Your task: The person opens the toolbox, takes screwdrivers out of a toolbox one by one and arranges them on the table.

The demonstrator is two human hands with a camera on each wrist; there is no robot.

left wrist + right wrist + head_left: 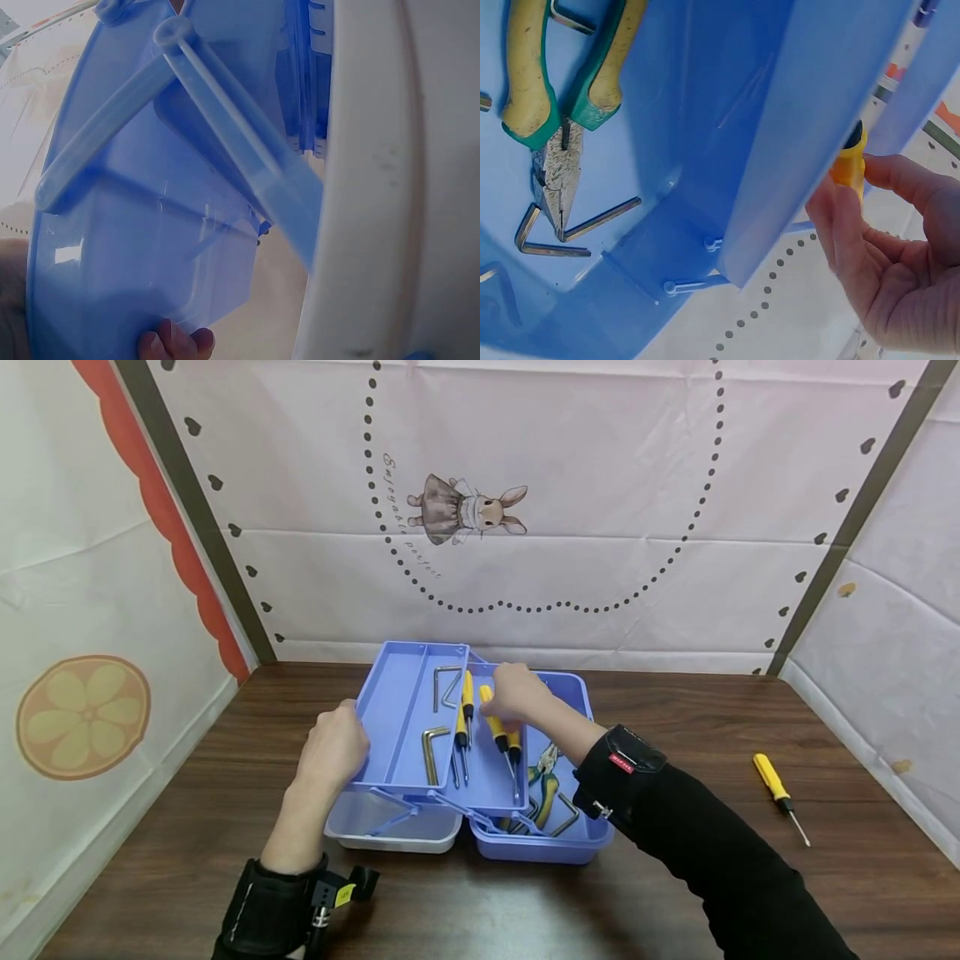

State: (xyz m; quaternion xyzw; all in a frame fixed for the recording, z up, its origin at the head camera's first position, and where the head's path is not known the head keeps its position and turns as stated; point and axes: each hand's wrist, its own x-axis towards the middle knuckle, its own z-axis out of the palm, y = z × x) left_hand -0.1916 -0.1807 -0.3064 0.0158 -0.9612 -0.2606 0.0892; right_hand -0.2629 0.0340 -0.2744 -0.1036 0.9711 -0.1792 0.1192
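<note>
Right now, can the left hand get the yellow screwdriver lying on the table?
Probably not easily: the left hand grips the blue tray, and the toolbox and right arm lie between that hand and the yellow screwdriver. It would likely have to let go first.

In the head view, toward eleven o'clock, I can read from my place the curved words (391, 493) "Enjoyable perfect", printed on the white cloth (585, 485) beside the rabbit (450, 510); the last letters are faint. Toward four o'clock, the red label (621, 763) on the right wristband (641, 747) has white letters too small for me. Toward seven o'clock, the yellow sticker (344, 895) is also unreadable.
</note>
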